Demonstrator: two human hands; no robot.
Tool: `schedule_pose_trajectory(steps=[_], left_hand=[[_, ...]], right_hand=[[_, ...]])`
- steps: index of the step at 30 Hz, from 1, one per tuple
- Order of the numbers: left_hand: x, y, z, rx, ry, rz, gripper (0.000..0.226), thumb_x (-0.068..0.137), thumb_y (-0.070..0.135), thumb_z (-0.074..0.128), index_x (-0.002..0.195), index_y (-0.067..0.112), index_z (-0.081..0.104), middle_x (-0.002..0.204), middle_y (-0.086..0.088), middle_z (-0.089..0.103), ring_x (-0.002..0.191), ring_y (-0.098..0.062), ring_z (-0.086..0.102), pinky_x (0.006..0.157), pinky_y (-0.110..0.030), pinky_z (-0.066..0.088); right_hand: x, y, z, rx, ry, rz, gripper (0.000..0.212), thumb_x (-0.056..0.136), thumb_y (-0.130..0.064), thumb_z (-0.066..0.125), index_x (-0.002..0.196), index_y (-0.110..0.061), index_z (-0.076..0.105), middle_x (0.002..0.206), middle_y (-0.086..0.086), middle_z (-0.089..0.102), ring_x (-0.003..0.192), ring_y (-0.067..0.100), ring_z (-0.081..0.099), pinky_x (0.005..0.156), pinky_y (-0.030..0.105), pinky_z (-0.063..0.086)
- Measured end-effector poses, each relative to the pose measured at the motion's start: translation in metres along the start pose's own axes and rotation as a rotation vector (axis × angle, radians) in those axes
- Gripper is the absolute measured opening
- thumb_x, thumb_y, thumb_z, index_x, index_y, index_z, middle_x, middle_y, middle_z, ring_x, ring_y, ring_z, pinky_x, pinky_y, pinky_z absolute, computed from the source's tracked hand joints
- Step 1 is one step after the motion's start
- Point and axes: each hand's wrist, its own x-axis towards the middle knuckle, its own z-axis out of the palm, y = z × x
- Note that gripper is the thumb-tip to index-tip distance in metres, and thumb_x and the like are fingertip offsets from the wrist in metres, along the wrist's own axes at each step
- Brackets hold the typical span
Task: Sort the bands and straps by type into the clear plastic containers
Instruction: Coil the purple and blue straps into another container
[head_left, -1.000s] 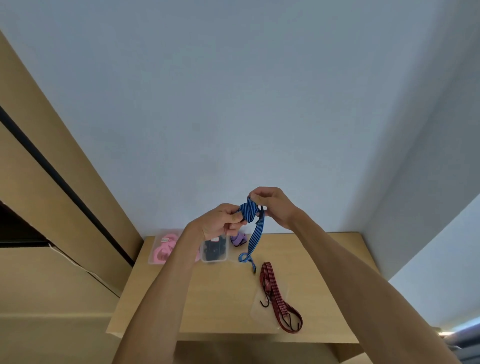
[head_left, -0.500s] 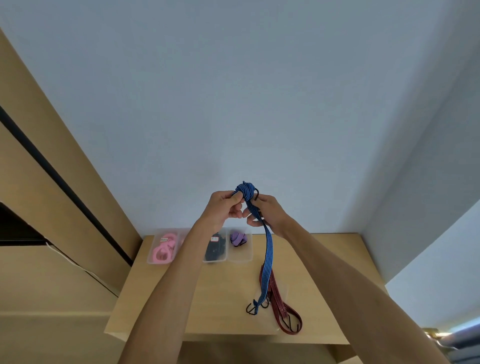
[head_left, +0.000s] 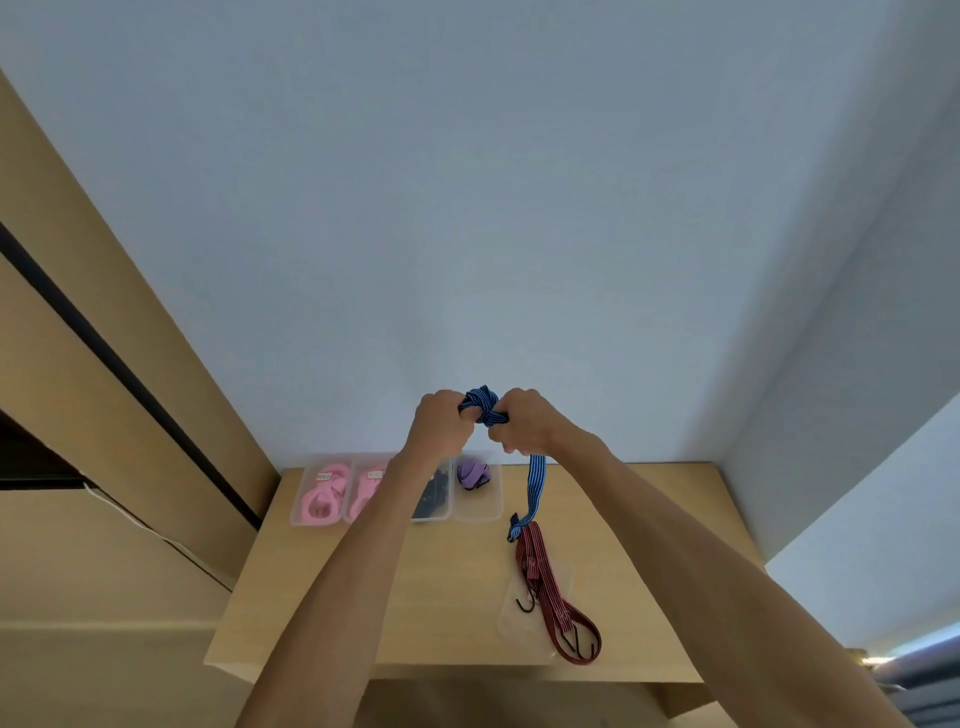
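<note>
My left hand (head_left: 440, 422) and my right hand (head_left: 521, 422) are raised above the table, both gripping a blue striped bungee strap (head_left: 481, 403) bunched into a knot between them. Its loose tail hangs down from my right hand to the table. A red striped bungee strap (head_left: 551, 592) with black hooks lies on a clear container (head_left: 519, 616) at the front right. Several clear containers stand in a row at the back: two with pink bands (head_left: 321, 493), one with black straps (head_left: 432, 496), one with a purple band (head_left: 474, 474).
The wooden table (head_left: 457, 592) stands in a corner against a pale wall (head_left: 467, 208). A wooden cabinet (head_left: 104, 364) rises at the left. The table's front edge lies just beyond the red strap.
Both hands have risen and pulled the blue strap into a tighter bunch. Its hanging tail has shifted right and is shorter than half a second ago.
</note>
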Motion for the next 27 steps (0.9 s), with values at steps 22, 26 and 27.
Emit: schedule_pose_trajectory(steps=[22,26,27], left_hand=[[-0.028,0.007,-0.022,-0.573,-0.595,0.154,0.037,0.103,0.012,0.050,0.071,0.024,0.066,0.058,0.004,0.036,0.052,-0.011,0.028,0.054,-0.024,0.028],[-0.027,0.016,-0.032,-0.795,-0.514,0.190,0.021,0.101,0.014,0.048,0.091,0.000,0.060,0.060,0.001,0.031,0.055,-0.014,0.023,0.057,-0.031,0.020],[-0.025,0.018,-0.034,-0.825,-0.497,0.183,0.021,0.102,0.014,0.047,0.090,0.002,0.059,0.061,-0.001,0.031,0.055,-0.015,0.023,0.057,-0.033,0.019]], right_hand=[[0.000,0.009,-0.019,0.779,-0.052,-0.082,0.010,0.092,-0.008,0.067,0.092,-0.006,0.077,0.093,0.013,0.074,0.089,0.031,0.071,0.075,0.039,0.061],[0.000,0.014,-0.020,0.929,0.028,-0.069,0.026,0.090,0.009,0.049,0.095,0.001,0.072,0.084,0.016,0.067,0.075,0.027,0.057,0.057,0.029,0.049],[0.001,0.013,-0.018,0.922,0.043,-0.062,0.032,0.089,0.012,0.044,0.096,0.001,0.072,0.080,0.014,0.065,0.071,0.024,0.054,0.054,0.027,0.046]])
